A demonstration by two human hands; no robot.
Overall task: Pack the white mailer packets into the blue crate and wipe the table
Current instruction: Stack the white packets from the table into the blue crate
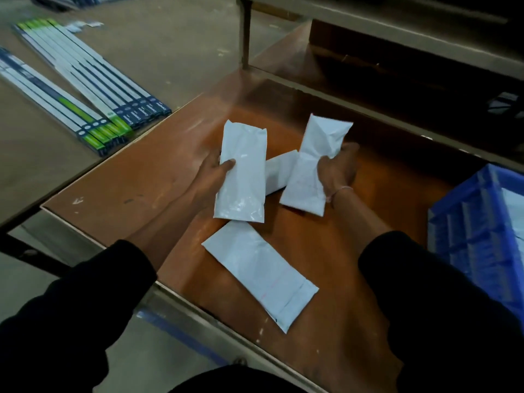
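Observation:
My left hand (212,177) grips a white mailer packet (243,177) by its left edge, thumb on top, and holds it above the brown table (127,177). A second white packet (314,165) is gripped by my right hand (338,168) along its right edge. Between the two, a third packet (279,173) lies partly covered on the table. Another packet (261,270) lies flat nearer to me. The blue crate (479,236) stands at the right edge, with something white showing inside it.
Several long narrow boxed items (85,80) lie on the floor to the left. A low shelf rail (368,109) runs along the table's far side, dark space behind it. The table's near metal edge (198,316) is in front of me.

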